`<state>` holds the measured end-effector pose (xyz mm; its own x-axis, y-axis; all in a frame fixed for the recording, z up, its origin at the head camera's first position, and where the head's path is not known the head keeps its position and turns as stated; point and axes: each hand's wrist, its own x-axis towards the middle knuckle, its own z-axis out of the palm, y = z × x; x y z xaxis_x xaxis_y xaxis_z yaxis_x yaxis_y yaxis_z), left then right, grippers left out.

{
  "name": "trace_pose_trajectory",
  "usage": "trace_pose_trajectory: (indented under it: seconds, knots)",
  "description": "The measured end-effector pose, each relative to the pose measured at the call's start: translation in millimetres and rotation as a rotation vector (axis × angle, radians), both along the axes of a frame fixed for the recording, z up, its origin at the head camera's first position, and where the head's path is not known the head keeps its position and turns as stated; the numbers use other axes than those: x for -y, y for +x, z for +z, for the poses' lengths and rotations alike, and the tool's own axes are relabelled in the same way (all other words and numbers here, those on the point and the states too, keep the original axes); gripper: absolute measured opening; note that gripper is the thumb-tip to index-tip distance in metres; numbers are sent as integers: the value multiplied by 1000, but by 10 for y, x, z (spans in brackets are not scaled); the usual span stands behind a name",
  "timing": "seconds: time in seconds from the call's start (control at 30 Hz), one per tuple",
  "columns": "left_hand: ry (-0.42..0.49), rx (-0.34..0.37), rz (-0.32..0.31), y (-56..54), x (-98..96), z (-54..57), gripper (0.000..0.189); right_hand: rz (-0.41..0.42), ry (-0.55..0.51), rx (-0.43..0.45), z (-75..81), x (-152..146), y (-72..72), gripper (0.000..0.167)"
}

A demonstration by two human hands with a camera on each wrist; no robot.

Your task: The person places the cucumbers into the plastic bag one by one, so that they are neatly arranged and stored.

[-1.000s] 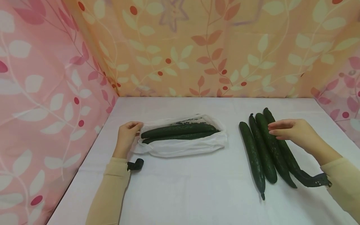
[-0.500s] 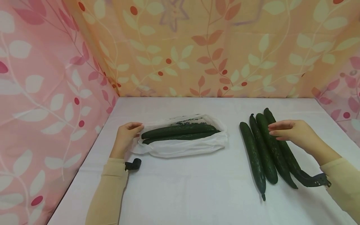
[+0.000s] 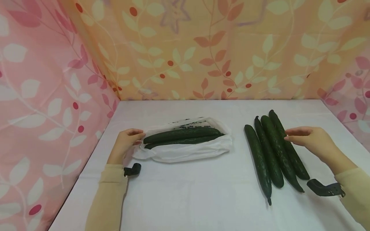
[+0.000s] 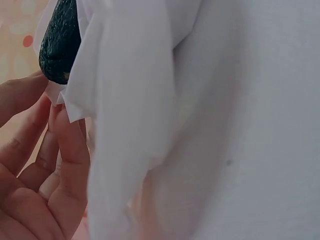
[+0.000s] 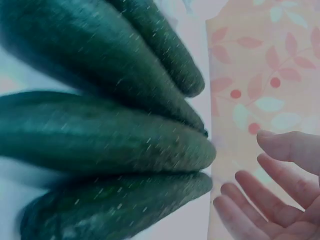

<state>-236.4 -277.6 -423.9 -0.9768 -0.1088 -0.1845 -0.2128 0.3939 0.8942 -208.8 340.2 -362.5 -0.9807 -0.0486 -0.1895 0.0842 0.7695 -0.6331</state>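
A white plastic bag (image 3: 185, 154) with dark print lies on the table, its upper side gaping. Inside it two long dark green cucumbers (image 3: 182, 134) rest side by side. My left hand (image 3: 125, 142) pinches the bag's left edge between thumb and fingers; in the left wrist view a cucumber's end (image 4: 61, 45) shows just above the thumb tip. To the right, several loose cucumbers (image 3: 258, 157) lie slanted next to one another. My right hand (image 3: 313, 141) hovers by the rightmost cucumber (image 3: 292, 154), and in the right wrist view its fingers (image 5: 272, 195) are spread and hold nothing.
A white cloth covers the table (image 3: 196, 199). Floral curtains stand behind it (image 3: 202, 48) and at its left side (image 3: 52, 106). Black wrist camera mounts (image 3: 133, 169) sit on both sleeves.
My right hand has moved a little right, away from the cucumbers. My left hand has shifted slightly left and down, still at the bag's edge. The cucumbers stay in place.
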Motion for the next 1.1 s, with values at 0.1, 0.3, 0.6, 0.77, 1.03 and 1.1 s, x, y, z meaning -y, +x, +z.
trace_pose_trajectory:
  seconds: [0.1,0.3,0.6,0.77,1.03,1.1]
  knots:
    - [12,-7,4,2,19,-9,48,-21,1,15,-46,-67,-14,65]
    - [26,-32,24,35,60,-18,46,-19,-5,45,-209,-101,-91,66]
    - [5,-34,36,81,84,-6,45,-26,-52,103,-322,-127,-246,68]
    - [41,-93,34,36,45,3,43,-41,-97,148,-330,-189,-268,70]
    - [106,-145,21,-58,-36,6,40,-46,-32,158,-337,-236,-268,69]
    - [103,-140,24,-61,-38,7,40,-45,-17,162,-336,-226,-278,69]
